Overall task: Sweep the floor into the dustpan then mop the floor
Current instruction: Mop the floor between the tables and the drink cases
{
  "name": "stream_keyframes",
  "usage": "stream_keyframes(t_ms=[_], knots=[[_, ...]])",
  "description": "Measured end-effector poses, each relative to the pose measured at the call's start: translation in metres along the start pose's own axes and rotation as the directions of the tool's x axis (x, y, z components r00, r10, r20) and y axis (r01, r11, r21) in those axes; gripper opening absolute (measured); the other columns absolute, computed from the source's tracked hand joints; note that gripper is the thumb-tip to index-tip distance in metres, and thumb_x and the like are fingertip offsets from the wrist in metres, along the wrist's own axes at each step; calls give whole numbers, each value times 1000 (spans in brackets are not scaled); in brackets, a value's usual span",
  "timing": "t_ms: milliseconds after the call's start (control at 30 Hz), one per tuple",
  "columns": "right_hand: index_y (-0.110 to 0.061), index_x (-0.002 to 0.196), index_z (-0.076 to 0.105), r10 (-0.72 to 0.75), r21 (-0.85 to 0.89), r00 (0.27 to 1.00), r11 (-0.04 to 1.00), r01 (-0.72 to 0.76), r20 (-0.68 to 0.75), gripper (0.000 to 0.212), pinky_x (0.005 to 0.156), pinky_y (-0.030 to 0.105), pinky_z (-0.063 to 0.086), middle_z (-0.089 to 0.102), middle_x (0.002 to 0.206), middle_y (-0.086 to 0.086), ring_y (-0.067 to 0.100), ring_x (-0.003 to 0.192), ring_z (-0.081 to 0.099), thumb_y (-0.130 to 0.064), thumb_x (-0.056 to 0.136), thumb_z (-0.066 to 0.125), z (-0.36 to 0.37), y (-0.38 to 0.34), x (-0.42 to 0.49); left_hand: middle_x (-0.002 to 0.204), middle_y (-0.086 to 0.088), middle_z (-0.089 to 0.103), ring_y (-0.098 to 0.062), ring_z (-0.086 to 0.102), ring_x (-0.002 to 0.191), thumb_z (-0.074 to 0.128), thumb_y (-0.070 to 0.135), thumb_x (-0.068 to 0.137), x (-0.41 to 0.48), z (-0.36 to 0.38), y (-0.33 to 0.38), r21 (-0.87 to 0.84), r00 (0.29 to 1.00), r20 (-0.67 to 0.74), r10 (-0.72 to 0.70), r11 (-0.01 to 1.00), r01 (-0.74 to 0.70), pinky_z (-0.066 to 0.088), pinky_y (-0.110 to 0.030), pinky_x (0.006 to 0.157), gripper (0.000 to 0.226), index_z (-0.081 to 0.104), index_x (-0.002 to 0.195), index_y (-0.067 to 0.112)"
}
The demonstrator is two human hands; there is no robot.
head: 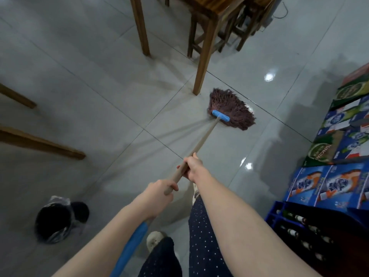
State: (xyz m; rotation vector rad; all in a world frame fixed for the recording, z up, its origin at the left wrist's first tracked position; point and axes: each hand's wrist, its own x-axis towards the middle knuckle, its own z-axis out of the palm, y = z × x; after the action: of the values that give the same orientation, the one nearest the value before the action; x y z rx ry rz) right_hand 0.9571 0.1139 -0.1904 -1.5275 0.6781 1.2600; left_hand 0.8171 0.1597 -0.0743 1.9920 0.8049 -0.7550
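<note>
A mop with a brown string head (pixel 232 109) and a blue clamp (pixel 220 115) lies on the grey tiled floor (pixel 99 96), just in front of a wooden table leg (pixel 201 70). Its tan handle (pixel 201 142) runs back toward me and ends in a blue grip (pixel 131 246) under my left forearm. My right hand (pixel 192 166) grips the handle higher up the shaft. My left hand (pixel 159 191) grips it a little nearer to me. No dustpan or broom is in view.
A black lined bin (pixel 54 222) stands at the lower left. Stacked drink cartons (pixel 339 156) and a blue bottle crate (pixel 299 226) line the right side. Wooden stools (pixel 235 33) stand beyond the table; two more wooden legs (pixel 40 142) enter from the left.
</note>
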Motion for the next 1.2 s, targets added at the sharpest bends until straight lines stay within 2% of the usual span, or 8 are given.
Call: stream_keyframes(t_ms=[133,300,500,667,767,967,1100,1200], knots=[[-37,152,9,23,-49,998,999,-20,55,73,61,36,50,52,85,5,21,61,56,1,96,36,37,82,-42,80,7,53,-6,49,61,45,15,90,-75,21,-65,-34,999,-33,-18,999,17,37,-19,53,28,58,106,33],[-38,152,8,52,-80,992,996,-43,118,73,60,35,47,53,78,7,21,60,54,1,96,33,65,138,-81,80,7,55,-6,50,59,49,13,88,-129,31,-108,-38,997,-67,-32,999,29,37,-15,51,25,61,102,31],[-37,152,1,58,-45,988,998,-52,142,72,61,36,46,50,84,5,21,62,54,0,99,33,57,137,-76,95,3,56,-15,53,80,50,18,88,-120,36,-98,80,999,-44,-9,997,12,39,-22,70,22,59,107,26],[-36,152,3,32,24,982,999,-37,187,71,60,38,45,47,86,6,21,61,51,2,99,32,60,108,-55,96,0,60,-17,58,77,54,26,86,-90,14,-87,131,999,-39,-38,990,43,42,-24,67,12,56,96,33],[-35,152,5,3,76,986,997,-16,168,69,60,39,46,47,86,9,21,60,50,1,100,34,54,74,-36,94,-2,61,-18,54,76,54,23,86,-63,-1,-61,141,999,-46,-13,990,20,37,-22,67,16,59,100,27],[-34,152,8,-10,104,993,995,-3,117,68,60,38,46,49,86,7,20,61,51,0,100,35,28,-22,4,90,1,58,-16,53,72,53,22,87,13,-41,11,114,999,-42,31,993,-26,40,-25,67,13,60,97,26],[-35,152,3,-34,178,996,984,19,84,69,60,37,46,50,98,10,21,62,51,-1,101,36,14,-96,26,85,2,56,-15,51,71,55,21,87,64,-82,62,155,995,-25,93,984,-88,36,-23,67,13,62,98,22],[-35,152,3,-39,235,998,972,25,54,71,60,36,46,47,90,6,20,62,50,1,100,34,0,-137,41,77,5,53,-13,49,65,55,23,87,99,-101,92,181,995,-2,104,978,-102,37,-24,65,14,62,99,23]])
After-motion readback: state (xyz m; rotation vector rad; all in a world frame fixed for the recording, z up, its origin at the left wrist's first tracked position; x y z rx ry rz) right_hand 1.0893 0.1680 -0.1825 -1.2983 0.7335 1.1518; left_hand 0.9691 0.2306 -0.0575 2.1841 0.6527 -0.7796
